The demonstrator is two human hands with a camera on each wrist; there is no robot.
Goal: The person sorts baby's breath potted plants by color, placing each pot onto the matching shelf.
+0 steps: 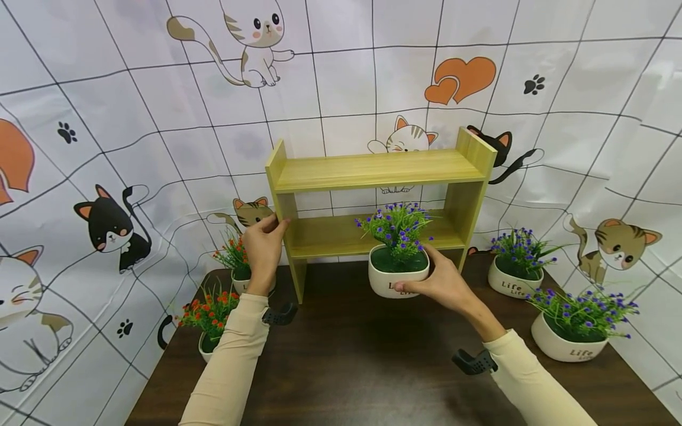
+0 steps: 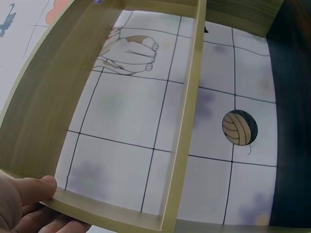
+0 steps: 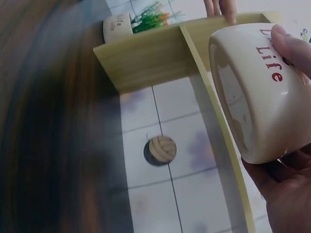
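Note:
A wooden two-tier shelf (image 1: 373, 171) stands at the back of the dark table. My left hand (image 1: 264, 245) grips the edge of its left side panel; in the left wrist view the thumb (image 2: 34, 188) lies on the inner face with the fingers outside. My right hand (image 1: 444, 281) holds a white flower pot (image 1: 398, 278) with purple flowers (image 1: 396, 228), thumb on the front and fingers round the right side. The pot is raised off the table, in front of the lower shelf board (image 1: 330, 236). The right wrist view shows its underside and the "Life" lettering on the pot (image 3: 265, 97).
Two pots with purple flowers, one farther back (image 1: 514, 281) and one nearer (image 1: 570, 340), stand on the right. On the left are two orange-flowered pots, the rear one (image 1: 242, 281) partly behind my left hand, the front one (image 1: 208, 343) beside my forearm. A cat-print sheet (image 1: 341, 89) hangs behind.

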